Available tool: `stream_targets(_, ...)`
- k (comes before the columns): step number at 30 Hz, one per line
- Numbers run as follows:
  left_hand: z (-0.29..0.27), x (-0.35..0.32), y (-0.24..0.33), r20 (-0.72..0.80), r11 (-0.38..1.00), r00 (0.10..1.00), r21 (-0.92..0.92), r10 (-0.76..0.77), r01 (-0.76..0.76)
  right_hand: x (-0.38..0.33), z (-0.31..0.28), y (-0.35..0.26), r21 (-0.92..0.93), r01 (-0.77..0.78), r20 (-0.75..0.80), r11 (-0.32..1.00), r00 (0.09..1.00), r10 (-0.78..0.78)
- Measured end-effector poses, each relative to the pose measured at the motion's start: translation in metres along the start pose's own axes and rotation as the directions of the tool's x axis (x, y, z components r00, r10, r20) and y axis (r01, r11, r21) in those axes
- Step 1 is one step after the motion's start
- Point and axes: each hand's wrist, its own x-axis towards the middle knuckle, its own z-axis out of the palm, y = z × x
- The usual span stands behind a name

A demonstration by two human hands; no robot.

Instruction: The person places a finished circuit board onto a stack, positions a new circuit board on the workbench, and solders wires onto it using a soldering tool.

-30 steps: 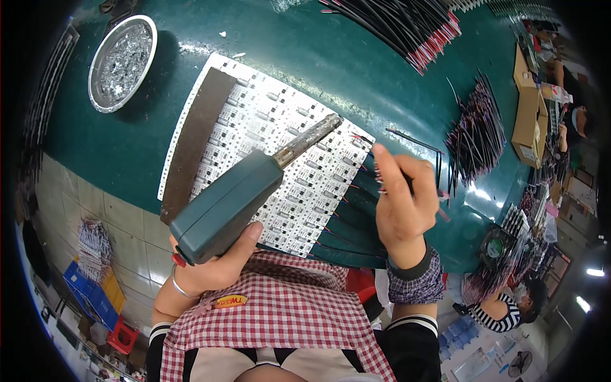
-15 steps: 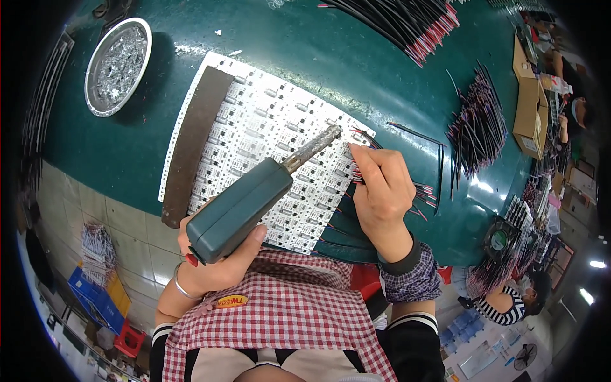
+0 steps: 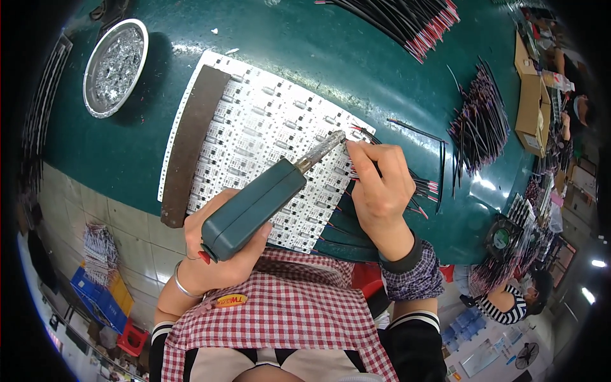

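Note:
My left hand (image 3: 219, 258) is wrapped round the dark green body of a soldering gun (image 3: 254, 210). Its metal tip points up and right, touching or just above a white circuit board panel (image 3: 261, 140) with rows of small components. Right at that tip, the thumb and forefinger of my right hand (image 3: 385, 188) are pinched on what looks like a thin wire, mostly hidden by the fingers. Beside them, black and red wires (image 3: 366, 134) lie at the panel's right edge. A dark brown bar (image 3: 194, 146) rests along the panel's left side.
A round metal bowl (image 3: 144, 63) of silvery scraps stands on the green table (image 3: 184, 25) at the far left. Bundles of black wires (image 3: 480, 121) lie right and at the back (image 3: 407, 25). A cardboard box (image 3: 531, 114) and another person (image 3: 509, 302) are further right.
My left hand has moved the soldering gun slightly up and right, bringing its tip closer to my right fingertips. The right hand has shifted a little left, still pinched.

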Motion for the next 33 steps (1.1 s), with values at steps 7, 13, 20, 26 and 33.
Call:
stream_targets(7,-0.001,0.003,-0.002,0.054,0.986,0.991,0.109,0.119,-0.124,0.001,-0.002,0.0,-0.02,0.003,0.014,1.0,1.0,-0.003)
stream_targets(13,0.002,-0.01,-0.01,-0.033,0.99,0.992,0.079,0.122,-0.12,0.001,-0.001,-0.001,-0.015,0.0,0.006,1.0,1.0,0.0)
stream_targets(20,0.001,-0.004,0.0,-0.004,0.997,0.997,0.039,0.071,-0.07,-0.002,0.0,0.006,0.009,0.031,-0.01,0.999,0.999,-0.031)
stream_targets(26,-0.002,-0.001,-0.003,0.03,0.963,0.975,0.153,0.22,-0.222,-0.002,0.0,0.006,0.011,0.031,-0.011,0.999,0.999,-0.031)
stream_targets(33,-0.003,-0.015,-0.008,-0.014,0.992,0.997,0.094,0.081,-0.079,-0.001,-0.001,0.004,0.031,0.028,-0.001,0.999,1.0,-0.028)
